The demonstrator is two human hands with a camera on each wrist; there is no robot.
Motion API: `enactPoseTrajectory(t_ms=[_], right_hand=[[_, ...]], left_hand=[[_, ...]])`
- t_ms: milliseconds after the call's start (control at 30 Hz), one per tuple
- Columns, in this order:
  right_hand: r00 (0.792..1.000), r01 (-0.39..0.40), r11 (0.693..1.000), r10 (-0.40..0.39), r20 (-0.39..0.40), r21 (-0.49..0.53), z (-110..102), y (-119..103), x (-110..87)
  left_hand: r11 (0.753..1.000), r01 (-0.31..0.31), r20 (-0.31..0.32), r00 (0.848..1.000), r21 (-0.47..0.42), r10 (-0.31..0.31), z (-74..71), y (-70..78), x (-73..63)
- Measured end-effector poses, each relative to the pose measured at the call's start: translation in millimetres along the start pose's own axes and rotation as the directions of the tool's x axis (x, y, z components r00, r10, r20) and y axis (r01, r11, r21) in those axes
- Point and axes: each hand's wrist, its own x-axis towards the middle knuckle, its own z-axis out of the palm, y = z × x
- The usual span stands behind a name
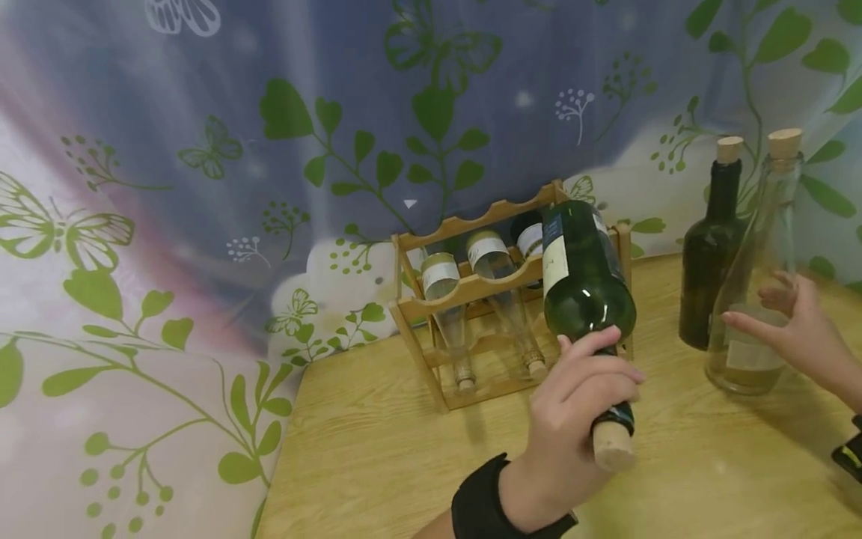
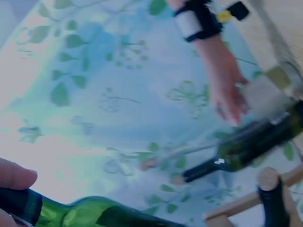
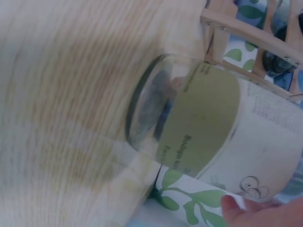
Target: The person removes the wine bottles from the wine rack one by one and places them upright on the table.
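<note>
My left hand [image 1: 572, 419] grips the neck of a green wine bottle [image 1: 586, 277]. Its cork [image 1: 614, 448] points toward me, and its base lies over the right side of a small wooden wine rack [image 1: 419, 305]. On the right, my right hand [image 1: 808, 333] is beside a clear glass bottle [image 1: 747, 367] standing on the table, thumb and fingers spread around its side. In the right wrist view, fingertips [image 3: 232, 208] are right at the edge of that bottle's label [image 3: 203, 118]. A dark corked bottle [image 1: 700, 284] stands just behind it.
Two clear bottles [image 1: 447, 329] lie in the rack, corks toward me, with a dark bottle [image 1: 528, 236] to their right. The wood-grain table [image 1: 350, 449] meets a leaf-and-butterfly patterned curtain [image 1: 202, 224] at its back and left.
</note>
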Motion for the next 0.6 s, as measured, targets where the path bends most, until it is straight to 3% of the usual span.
enactPoseTrajectory(t_ms=[133, 200, 267, 333, 400, 500, 600], right_hand=[[0.999, -0.043, 0.999, 0.043, 0.006, 0.002, -3.4, -20.9, -7.7], [0.997, -0.032, 1.0, 0.031, -0.068, 0.0, -3.3, -34.8, -18.3], [0.985, 0.028, 1.0, -0.026, -0.172, 0.012, -1.2, -53.8, -32.3], [0.949, 0.18, 0.983, -0.164, -0.269, 0.032, 2.6, -76.9, -47.3], [0.879, 0.379, 0.925, -0.349, -0.324, 0.032, 7.9, -100.6, -61.8], [0.736, 0.656, 0.753, -0.619, -0.274, 0.059, 14.5, -130.5, -83.1], [0.583, 0.811, 0.582, -0.799, -0.144, 0.059, 20.4, -151.8, -101.9]], left_hand=[[0.994, 0.019, -0.039, 0.999, -0.11, -0.024, -18.6, 11.6, 2.3], [0.982, 0.055, -0.049, 0.997, -0.183, -0.065, -24.9, 16.1, 2.2], [0.959, 0.114, -0.042, 0.991, -0.261, -0.129, -28.9, 19.2, -0.2], [0.924, 0.177, -0.022, 0.98, -0.338, -0.196, -30.6, 20.6, -3.6], [0.886, 0.227, 0.006, 0.969, -0.405, -0.246, -30.4, 20.5, -7.1], [0.835, 0.282, 0.04, 0.953, -0.472, -0.299, -28.1, 21.1, -12.1], [0.786, 0.33, 0.074, 0.936, -0.522, -0.344, -28.2, 24.1, -15.5]])
